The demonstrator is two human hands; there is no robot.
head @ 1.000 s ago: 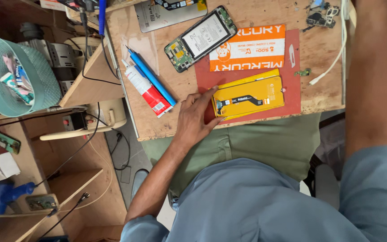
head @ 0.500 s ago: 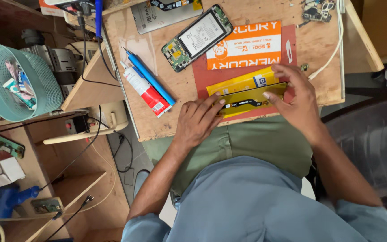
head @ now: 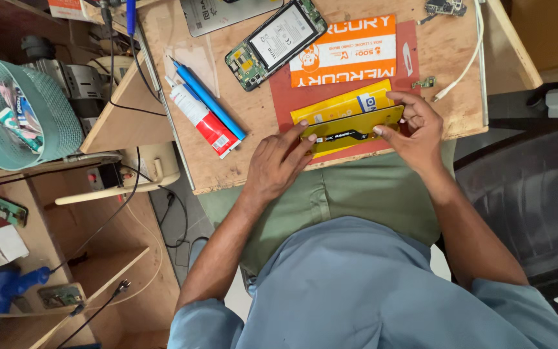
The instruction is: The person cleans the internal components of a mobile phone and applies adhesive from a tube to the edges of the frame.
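Yellow phone part [head: 351, 128] beside opened phone [head: 276, 42]

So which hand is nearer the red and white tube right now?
Left. The left hand lies just right of the red and white tube, fingers on the yellow panel. The right hand grips the panel's far end, farther from the tube.

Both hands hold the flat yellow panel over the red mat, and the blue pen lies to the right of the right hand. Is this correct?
Not quite. In the head view both hands, left hand and right hand, do hold the flat yellow panel over the red mat, but the blue pen lies left of the left hand.
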